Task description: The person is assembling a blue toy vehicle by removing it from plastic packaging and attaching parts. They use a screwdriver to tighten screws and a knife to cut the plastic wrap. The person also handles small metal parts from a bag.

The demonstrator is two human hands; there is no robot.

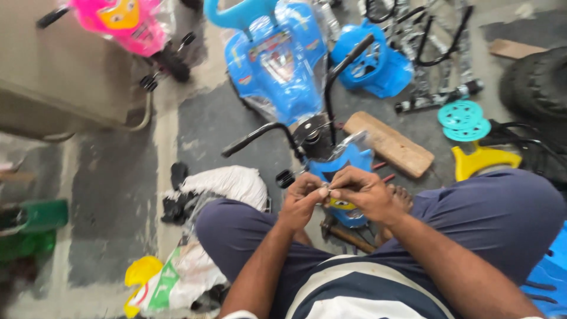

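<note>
I sit on the floor with my knees spread. My left hand (302,198) and my right hand (365,192) meet in front of me, fingertips pinched together on a small metal part (326,190) too tiny to identify. Right behind them stands a blue plastic toy tricycle (277,59) wrapped in clear film, its black handlebar (260,134) and blue front piece (345,162) close to my fingers. A hammer with a wooden handle (348,236) lies under my hands between my legs.
A wooden block (390,143) lies right of the tricycle. A pink toy tricycle (127,23) stands far left. Teal discs (463,120), a yellow plastic part (481,159), black tyres (540,82) and black metal frames (431,41) sit at right. White sacks (227,183) lie by my left knee.
</note>
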